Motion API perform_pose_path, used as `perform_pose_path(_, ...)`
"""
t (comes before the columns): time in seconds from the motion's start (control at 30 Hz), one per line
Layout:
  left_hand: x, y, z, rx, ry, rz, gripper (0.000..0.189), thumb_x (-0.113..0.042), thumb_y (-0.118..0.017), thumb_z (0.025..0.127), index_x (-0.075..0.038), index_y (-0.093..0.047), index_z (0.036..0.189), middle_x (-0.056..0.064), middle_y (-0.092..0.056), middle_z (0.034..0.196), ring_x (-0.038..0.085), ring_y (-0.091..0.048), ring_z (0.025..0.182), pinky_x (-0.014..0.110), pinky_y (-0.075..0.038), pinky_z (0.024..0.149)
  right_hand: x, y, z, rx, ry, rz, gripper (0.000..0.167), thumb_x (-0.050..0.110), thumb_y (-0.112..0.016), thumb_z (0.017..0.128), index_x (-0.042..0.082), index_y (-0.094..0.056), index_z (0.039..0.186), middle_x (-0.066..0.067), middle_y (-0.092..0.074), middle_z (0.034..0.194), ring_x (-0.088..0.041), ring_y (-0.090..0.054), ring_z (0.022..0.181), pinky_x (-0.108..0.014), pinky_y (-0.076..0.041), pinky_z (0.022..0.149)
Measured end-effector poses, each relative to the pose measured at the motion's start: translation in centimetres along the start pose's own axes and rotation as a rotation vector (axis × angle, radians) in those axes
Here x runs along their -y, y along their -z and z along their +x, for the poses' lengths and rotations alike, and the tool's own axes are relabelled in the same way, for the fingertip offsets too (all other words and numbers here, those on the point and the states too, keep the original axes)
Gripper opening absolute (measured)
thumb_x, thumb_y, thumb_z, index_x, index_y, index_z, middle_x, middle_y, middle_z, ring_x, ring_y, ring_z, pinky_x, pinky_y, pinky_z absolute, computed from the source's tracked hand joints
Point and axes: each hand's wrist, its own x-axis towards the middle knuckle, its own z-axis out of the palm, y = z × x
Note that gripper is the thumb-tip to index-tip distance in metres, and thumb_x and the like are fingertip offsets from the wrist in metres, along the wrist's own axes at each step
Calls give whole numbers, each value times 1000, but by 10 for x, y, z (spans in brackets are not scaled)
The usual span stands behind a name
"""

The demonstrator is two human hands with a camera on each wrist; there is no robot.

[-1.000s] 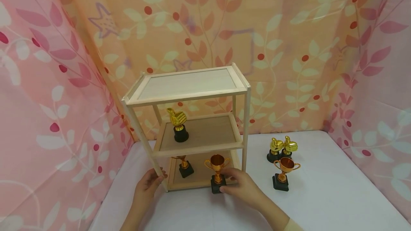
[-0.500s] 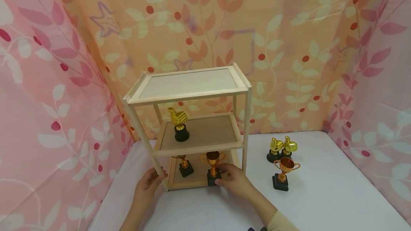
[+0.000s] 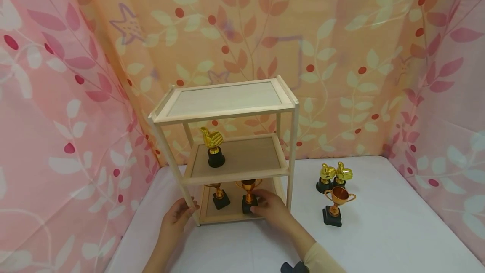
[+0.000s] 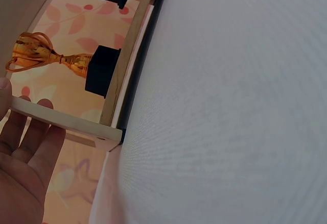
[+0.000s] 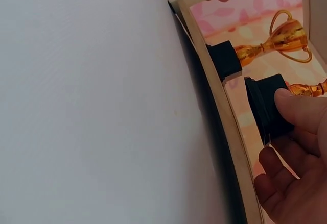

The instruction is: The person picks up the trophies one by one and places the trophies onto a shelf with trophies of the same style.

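My right hand pinches the black base of a bronze-coloured cup trophy, thumb on one side and fingers on the other. In the right wrist view, a small gap shows between that base and the bottom shelf's edge. A like cup trophy stands on the bottom shelf to the left, its top partly hidden by the middle tier. My left hand grips the front left post of the three-tier wooden shelf; in the left wrist view its fingers lie behind the post.
On the middle tier's left stands a golden thumbs-up trophy. Right of the shelf, a cup trophy stands before two thumbs-up trophies on the white tabletop. A dark object shows beside the right sleeve. Patterned curtains surround the table.
My right hand has carried the cup trophy from the shelf's front edge inward and slightly left, under the middle tier. My left hand has kept its grip on the post.
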Motion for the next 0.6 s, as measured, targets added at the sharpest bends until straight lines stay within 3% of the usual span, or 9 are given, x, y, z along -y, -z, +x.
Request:
perform_pose_path(0.3,-1,0,0,4,12,-9,32,-14,-65,101,0,-60,129,16,-71,118,12,-72,107,18,-55,93,-6,-10,15,-27,-29,27,48,25,-79,90,20,-63,135,-3,-67,132,-21,-64,107,-39,-52,92)
perform_pose_path(0.6,-2,-1,0,-2,1,-26,27,-11,-65,101,-5,-61,127,16,-71,118,12,-72,107,19,-55,93,-8,-16,28,-48,-28,15,47,23,-79,90,15,-64,134,-5,-67,133,-25,-63,113,-45,-50,98)
